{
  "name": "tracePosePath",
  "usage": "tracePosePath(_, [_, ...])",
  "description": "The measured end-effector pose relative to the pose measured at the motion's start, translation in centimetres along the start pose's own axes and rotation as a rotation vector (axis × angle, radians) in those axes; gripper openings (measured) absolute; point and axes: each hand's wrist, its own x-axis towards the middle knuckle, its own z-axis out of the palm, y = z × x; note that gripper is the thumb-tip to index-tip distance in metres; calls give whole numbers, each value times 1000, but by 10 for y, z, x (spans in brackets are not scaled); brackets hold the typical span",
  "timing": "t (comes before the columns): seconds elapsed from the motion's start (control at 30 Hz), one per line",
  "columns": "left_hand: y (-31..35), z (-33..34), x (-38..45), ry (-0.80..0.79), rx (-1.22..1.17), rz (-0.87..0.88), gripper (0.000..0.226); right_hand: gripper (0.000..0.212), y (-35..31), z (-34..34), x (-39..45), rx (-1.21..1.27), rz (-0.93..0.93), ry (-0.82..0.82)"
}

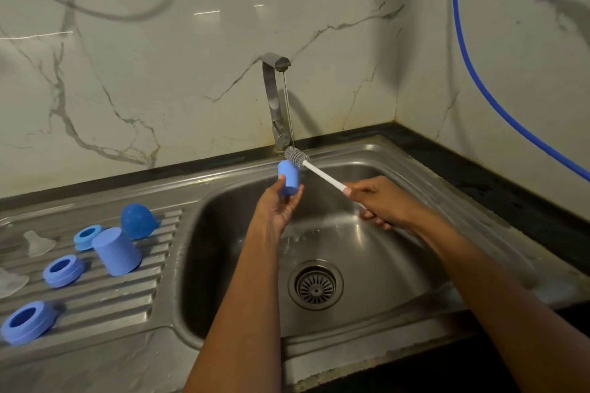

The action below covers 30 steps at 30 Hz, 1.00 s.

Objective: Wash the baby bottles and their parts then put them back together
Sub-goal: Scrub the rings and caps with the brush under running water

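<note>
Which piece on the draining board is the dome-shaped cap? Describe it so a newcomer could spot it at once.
Start at the steel sink and look to the ribbed draining board beside its basin. At the board's far end, closest to the basin, sits the dome-shaped cap. It is darker blue and rounded, unlike the paler cup and rings.

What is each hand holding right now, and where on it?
The left hand grips a blue cap by its lower side. The right hand grips a bottle brush at the handle's end.
</note>
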Motion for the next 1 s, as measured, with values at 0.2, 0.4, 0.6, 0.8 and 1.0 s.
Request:
tracePosePath(0.2, [4,-9,3,99,249,103,26,24,8,-23,-2,-81,12,-10])
tracePosePath(0.4, [6,-18,6,165,249,125,28,22,10,-40,-8,-167,60,-170])
tracePosePath(0.6, [3,-10,2,16,233,58,37,15,12,-31,-5,-205,-59,-169])
tracePosePath(0.8, [4,-6,5,-45,242,-11,26,13,16,-17,1,-178,-53,-185])
tracePosePath(1.0, [5,-5,7,-105,170,24,35,15,20,-15,4,-112,-44,-69])
